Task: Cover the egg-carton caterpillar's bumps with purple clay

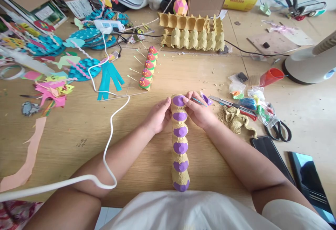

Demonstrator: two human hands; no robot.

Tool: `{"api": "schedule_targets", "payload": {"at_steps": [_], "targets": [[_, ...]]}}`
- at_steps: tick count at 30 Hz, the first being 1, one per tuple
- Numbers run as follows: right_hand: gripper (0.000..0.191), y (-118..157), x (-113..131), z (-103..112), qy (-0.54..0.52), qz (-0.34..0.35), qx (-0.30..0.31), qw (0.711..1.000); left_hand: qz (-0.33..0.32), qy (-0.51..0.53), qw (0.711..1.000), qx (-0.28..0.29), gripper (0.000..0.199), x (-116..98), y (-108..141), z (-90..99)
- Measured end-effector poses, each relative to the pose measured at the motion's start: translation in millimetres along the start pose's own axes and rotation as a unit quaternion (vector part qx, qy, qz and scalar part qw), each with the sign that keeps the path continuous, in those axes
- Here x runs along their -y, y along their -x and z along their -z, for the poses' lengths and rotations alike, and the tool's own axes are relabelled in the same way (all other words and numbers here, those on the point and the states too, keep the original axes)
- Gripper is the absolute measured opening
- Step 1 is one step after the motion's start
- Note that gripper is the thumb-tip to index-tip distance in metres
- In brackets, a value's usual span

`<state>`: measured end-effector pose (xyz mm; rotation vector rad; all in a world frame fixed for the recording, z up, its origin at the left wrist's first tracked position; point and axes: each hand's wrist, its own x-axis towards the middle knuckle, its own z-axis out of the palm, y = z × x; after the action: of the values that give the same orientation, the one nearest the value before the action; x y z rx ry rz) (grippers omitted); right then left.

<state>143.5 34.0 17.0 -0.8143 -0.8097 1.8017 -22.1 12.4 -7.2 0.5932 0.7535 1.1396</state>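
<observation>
A strip of egg carton [180, 140] runs from the table's middle toward my body, its row of bumps topped with purple patches. My left hand [159, 115] is closed on the left side of its far end. On the right side of that end, my right hand [198, 111] grips the strip, thumb pressed against the farthest purple patch [178, 100]. A thin blue stick [198, 101] also sticks out from among the right hand's fingers. Beyond the hands stands a smaller painted carton caterpillar [148, 69] in red, green and yellow, with pins along its side.
Egg cartons [197, 39] lie at the back. To the right are a utility knife [223, 102], torn carton scraps [233, 119], bagged clay [248, 103], scissors [280, 131] and phones [273, 154]. A white cable [111, 128] crosses the left side, near paper crafts [85, 69].
</observation>
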Motion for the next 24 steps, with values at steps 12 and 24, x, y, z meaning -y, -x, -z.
{"api": "schedule_targets", "payload": {"at_steps": [12,24], "targets": [[0.045,-2,-4,6,-0.049,-0.026,0.034,0.998,0.007,0.023,1.0,0.019,0.038,-6,2,1.4],[0.054,4,-1,-4,-0.05,-0.071,0.014,0.996,0.039,0.021,0.999,0.032,0.038,-7,2,1.2]]}}
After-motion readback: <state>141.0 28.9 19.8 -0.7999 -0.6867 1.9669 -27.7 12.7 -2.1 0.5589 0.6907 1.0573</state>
